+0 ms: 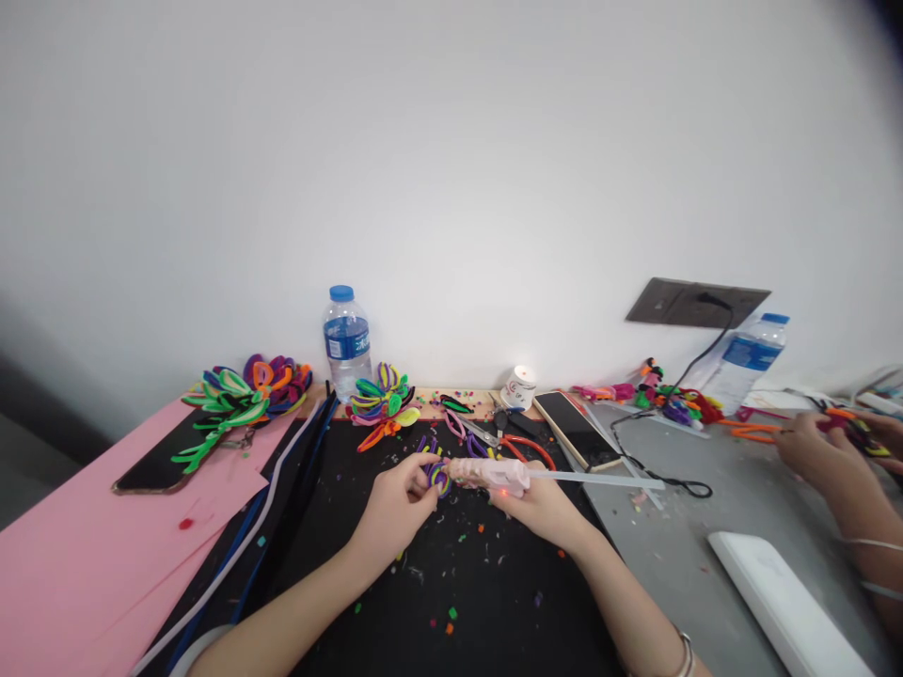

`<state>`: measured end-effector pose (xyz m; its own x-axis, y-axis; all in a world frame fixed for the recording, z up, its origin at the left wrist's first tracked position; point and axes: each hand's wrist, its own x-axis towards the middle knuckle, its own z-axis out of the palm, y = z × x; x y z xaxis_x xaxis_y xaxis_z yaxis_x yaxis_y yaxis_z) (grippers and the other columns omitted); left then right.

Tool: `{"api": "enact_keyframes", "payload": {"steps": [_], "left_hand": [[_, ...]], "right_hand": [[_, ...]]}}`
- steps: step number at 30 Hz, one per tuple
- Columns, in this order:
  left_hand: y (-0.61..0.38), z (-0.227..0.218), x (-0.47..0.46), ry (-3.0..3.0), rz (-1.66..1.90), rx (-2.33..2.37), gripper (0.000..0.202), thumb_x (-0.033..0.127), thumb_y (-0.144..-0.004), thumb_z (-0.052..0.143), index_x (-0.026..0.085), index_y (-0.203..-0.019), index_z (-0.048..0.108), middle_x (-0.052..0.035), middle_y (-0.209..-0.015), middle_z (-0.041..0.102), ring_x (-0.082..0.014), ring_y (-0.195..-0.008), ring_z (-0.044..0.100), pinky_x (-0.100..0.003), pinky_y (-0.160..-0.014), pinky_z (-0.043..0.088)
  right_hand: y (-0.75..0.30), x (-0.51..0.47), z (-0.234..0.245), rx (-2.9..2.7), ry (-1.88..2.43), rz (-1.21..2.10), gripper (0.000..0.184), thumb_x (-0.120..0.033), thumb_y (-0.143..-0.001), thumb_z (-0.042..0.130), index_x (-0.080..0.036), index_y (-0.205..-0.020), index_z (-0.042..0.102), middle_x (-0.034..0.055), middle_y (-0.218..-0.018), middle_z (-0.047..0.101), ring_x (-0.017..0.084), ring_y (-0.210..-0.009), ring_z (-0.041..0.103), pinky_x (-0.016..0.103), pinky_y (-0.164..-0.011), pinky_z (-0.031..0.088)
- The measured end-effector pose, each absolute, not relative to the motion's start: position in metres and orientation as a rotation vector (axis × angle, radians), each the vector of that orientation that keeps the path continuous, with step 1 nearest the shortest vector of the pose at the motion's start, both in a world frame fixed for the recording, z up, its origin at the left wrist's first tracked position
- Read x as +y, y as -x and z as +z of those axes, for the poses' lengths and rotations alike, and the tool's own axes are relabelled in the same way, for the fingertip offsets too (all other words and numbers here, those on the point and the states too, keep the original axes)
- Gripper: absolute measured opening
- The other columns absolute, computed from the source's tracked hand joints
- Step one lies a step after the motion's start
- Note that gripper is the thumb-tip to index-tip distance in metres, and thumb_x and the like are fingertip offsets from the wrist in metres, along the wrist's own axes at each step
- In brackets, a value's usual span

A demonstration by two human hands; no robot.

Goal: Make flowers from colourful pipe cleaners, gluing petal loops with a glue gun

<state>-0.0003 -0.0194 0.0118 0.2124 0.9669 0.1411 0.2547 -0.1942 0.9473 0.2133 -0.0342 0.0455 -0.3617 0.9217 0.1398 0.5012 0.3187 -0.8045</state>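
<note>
Between the fingers of my left hand (402,498) is a small coil of purple and yellow pipe cleaner (438,478). My right hand (540,508) is wrapped round a pale pink glue gun (504,475), its nozzle pointing left at the coil. A small red light glows on the gun, and a long clear glue stick (599,480) sticks out of its back to the right. Whether the nozzle touches the coil I cannot tell. Just beyond my hands lie scissors with orange handles (529,447) and purple pipe cleaner pieces (480,446).
Pipe cleaner bundles (236,404) rest on a phone (162,461) at left. A water bottle (347,343), paper cup (520,387) and second phone (578,428) stand or lie along the wall. At right, another person's hands (825,451) work above the grey table near a white case (783,592).
</note>
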Motion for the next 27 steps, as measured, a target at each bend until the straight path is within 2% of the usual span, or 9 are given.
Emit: {"api": "enact_keyframes", "payload": {"steps": [5, 10, 12, 14, 18, 24, 27], "left_hand": [[0.001, 0.013, -0.020, -1.672, 1.037, 1.185, 0.027, 0.022, -0.073, 0.057, 0.016, -0.098, 0.062, 0.0043, -0.059, 0.050, -0.0118, -0.053, 0.052, -0.021, -0.051, 0.041], [0.001, 0.012, -0.020, -1.707, 1.024, 1.192, 0.027, 0.021, -0.073, 0.056, 0.016, -0.099, 0.061, 0.0042, -0.060, 0.050, -0.0115, -0.053, 0.051, -0.021, -0.052, 0.041], [0.001, 0.012, -0.020, -1.733, 1.018, 1.200, 0.027, 0.021, -0.073, 0.055, 0.016, -0.100, 0.061, 0.0043, -0.060, 0.050, -0.0113, -0.053, 0.051, -0.021, -0.052, 0.041], [0.001, 0.013, -0.020, -1.757, 1.025, 1.207, 0.028, 0.020, -0.073, 0.055, 0.016, -0.100, 0.061, 0.0047, -0.060, 0.049, -0.0109, -0.053, 0.050, -0.020, -0.052, 0.040], [0.002, 0.015, -0.020, -1.785, 1.027, 1.209, 0.028, 0.018, -0.073, 0.054, 0.016, -0.100, 0.061, 0.0049, -0.060, 0.049, -0.0103, -0.052, 0.049, -0.020, -0.051, 0.040], [0.003, 0.018, -0.018, -1.695, 1.031, 1.211, 0.027, 0.019, -0.072, 0.055, 0.016, -0.099, 0.059, 0.0052, -0.061, 0.047, -0.0110, -0.053, 0.053, -0.021, -0.051, 0.042], [0.002, 0.021, -0.018, -1.494, 1.012, 1.127, 0.031, 0.024, -0.073, 0.058, 0.016, -0.103, 0.054, 0.0061, -0.062, 0.047, -0.0127, -0.054, 0.057, -0.024, -0.050, 0.047]], "right_hand": [[-0.213, -0.035, 0.046, -1.990, 1.281, 0.917, 0.023, -0.019, -0.077, 0.051, -0.019, -0.094, 0.067, -0.0016, -0.072, 0.064, 0.011, -0.056, 0.049, 0.020, -0.053, 0.039], [-0.215, -0.035, 0.044, -2.045, 1.288, 0.856, 0.017, -0.023, -0.078, 0.051, -0.018, -0.089, 0.064, -0.0006, -0.071, 0.062, 0.012, -0.059, 0.050, 0.020, -0.054, 0.038], [-0.216, -0.034, 0.042, -2.060, 1.329, 0.781, 0.010, -0.025, -0.078, 0.052, -0.018, -0.077, 0.059, -0.0019, -0.063, 0.056, 0.011, -0.055, 0.047, 0.020, -0.051, 0.035], [-0.217, -0.035, 0.042, -2.079, 1.367, 0.719, 0.012, -0.026, -0.078, 0.052, -0.018, -0.068, 0.052, -0.0032, -0.059, 0.050, 0.010, -0.053, 0.043, 0.020, -0.049, 0.033], [-0.215, -0.038, 0.044, -2.103, 1.390, 0.685, 0.015, -0.024, -0.077, 0.052, -0.019, -0.064, 0.045, -0.0041, -0.058, 0.044, 0.010, -0.052, 0.042, 0.019, -0.049, 0.032], [-0.218, -0.039, 0.050, -2.058, 1.446, 0.619, 0.013, -0.025, -0.076, 0.053, -0.019, -0.065, 0.050, -0.0032, -0.060, 0.050, 0.011, -0.054, 0.047, 0.020, -0.049, 0.034], [-0.224, -0.037, 0.054, -1.963, 1.386, 0.721, 0.011, -0.024, -0.077, 0.051, -0.019, -0.079, 0.061, 0.0002, -0.070, 0.060, 0.014, -0.061, 0.053, 0.022, -0.055, 0.040]]}}
